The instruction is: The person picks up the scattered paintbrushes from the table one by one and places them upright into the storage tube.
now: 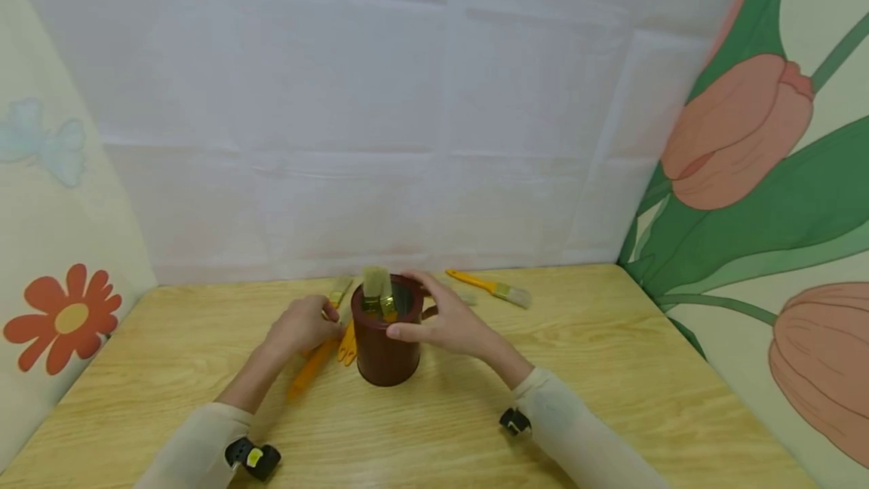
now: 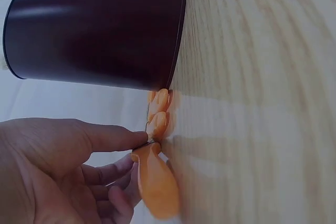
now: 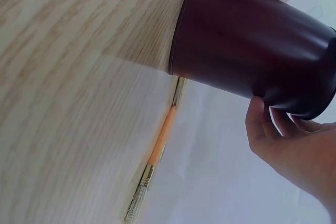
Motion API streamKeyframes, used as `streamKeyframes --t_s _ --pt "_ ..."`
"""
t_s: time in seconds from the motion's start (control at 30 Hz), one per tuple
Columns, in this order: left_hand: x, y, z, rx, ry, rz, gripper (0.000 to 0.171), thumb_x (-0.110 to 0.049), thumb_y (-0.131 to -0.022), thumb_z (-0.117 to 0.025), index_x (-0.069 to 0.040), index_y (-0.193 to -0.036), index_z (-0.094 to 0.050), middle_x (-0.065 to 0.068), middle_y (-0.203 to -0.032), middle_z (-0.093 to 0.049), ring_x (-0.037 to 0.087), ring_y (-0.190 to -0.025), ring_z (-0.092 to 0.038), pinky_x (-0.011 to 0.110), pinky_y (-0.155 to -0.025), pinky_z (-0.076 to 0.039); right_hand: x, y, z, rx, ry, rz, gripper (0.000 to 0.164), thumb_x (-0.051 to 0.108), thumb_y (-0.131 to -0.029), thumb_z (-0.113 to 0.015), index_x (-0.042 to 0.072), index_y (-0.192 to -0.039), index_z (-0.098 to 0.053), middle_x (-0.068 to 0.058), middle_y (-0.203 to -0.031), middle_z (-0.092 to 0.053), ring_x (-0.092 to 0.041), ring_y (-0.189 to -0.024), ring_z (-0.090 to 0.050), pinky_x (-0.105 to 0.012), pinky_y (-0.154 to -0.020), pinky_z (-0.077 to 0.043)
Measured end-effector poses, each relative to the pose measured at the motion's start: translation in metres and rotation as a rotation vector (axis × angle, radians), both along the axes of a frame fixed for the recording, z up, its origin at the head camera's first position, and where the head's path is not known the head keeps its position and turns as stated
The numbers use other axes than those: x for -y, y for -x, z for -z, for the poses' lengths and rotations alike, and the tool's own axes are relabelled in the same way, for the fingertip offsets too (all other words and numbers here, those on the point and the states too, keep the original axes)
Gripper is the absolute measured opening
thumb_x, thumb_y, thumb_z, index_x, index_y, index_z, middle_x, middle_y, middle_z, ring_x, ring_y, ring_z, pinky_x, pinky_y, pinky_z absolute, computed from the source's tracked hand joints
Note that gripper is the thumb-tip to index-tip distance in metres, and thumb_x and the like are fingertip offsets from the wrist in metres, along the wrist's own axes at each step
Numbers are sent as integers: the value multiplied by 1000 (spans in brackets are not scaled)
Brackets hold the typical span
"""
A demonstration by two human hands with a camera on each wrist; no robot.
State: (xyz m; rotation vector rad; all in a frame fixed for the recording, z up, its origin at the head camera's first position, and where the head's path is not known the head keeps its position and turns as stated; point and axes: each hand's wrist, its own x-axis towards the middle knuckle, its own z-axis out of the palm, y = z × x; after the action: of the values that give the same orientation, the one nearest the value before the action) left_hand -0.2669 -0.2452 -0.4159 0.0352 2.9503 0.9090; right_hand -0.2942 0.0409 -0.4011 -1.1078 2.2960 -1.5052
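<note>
A dark brown can point(image 1: 387, 359) stands upright on the wooden table, bristle ends up on the paintbrushes point(image 1: 376, 285) inside it. My right hand point(image 1: 453, 321) grips the can near its rim from the right, thumb on the near side and fingers round the far side. Left of the can, my left hand point(image 1: 305, 327) pinches an orange-handled paintbrush point(image 2: 157, 187) between thumb and fingers, close over the tabletop. Its handle points toward me in the head view. Beyond that brush, more orange handles point(image 2: 158, 103) show beside the can's base.
Behind the can on the right lies another paintbrush point(image 1: 485, 285) with a yellow-orange handle. Pale bristles point(image 1: 341, 287) of a brush show behind my left hand. A white sheet point(image 1: 380, 134) hangs at the table's back edge, with flower-painted panels point(image 1: 740, 134) at the sides.
</note>
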Motion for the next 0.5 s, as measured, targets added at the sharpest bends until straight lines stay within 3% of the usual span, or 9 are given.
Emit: streamKeyframes --t_s 0.23,0.5 --pt "6 3 -2 -11 -81 28 26 -18 -90 -78 1 -104 -66 11 -93 -67 22 -74 -62 37 -62 -52 0 1 2 3 5 -1 84 55 -87 -77 32 -155 -35 8 -147 -45 -12 -124 -50 -53 -97 -48" --pt "15 0 -25 -48 -117 37 25 -19 -96 -72 -2 -112 -65 12 -100 -68 26 -84 -65 42 -69 -53 0 1 1 0 10 -7 84 55 -87 -77 30 -156 -35 7 -148 -45 -12 -124 -50 -48 -96 -49"
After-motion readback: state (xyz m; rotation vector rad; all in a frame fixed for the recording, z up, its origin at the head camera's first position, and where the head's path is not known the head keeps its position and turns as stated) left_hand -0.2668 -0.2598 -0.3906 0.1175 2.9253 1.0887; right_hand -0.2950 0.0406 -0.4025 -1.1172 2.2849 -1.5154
